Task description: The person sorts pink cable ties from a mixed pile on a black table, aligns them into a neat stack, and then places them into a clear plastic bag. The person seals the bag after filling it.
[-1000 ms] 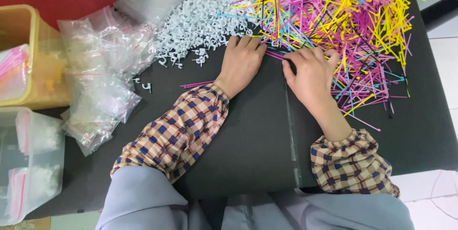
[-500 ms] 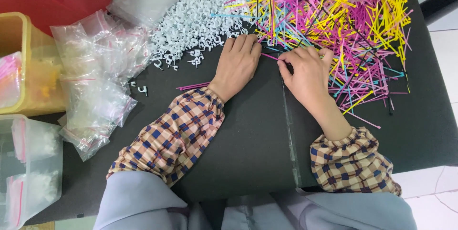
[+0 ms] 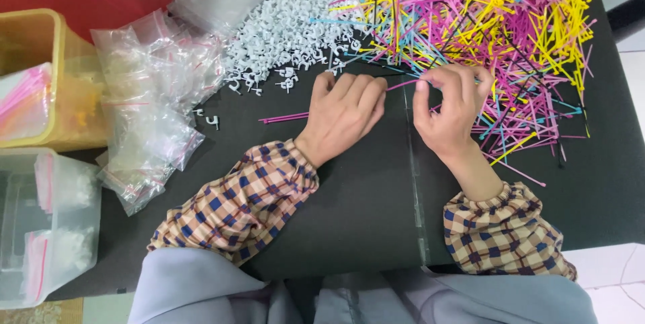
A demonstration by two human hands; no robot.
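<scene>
While clear zip bags (image 3: 151,96) and white cable clips (image 3: 285,28) lie leftward, the left hand (image 3: 342,116) rests on pink cable ties (image 3: 285,118), fingers curled narrow. The right hand (image 3: 450,109) pinches one pink tie (image 3: 403,84) beside the colourful tie pile (image 3: 484,22).

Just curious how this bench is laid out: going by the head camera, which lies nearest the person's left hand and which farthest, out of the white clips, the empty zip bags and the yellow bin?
1. White clips, just beyond the left hand.
2. Empty zip bags, further left.
3. Yellow bin, at the far left edge.
</scene>
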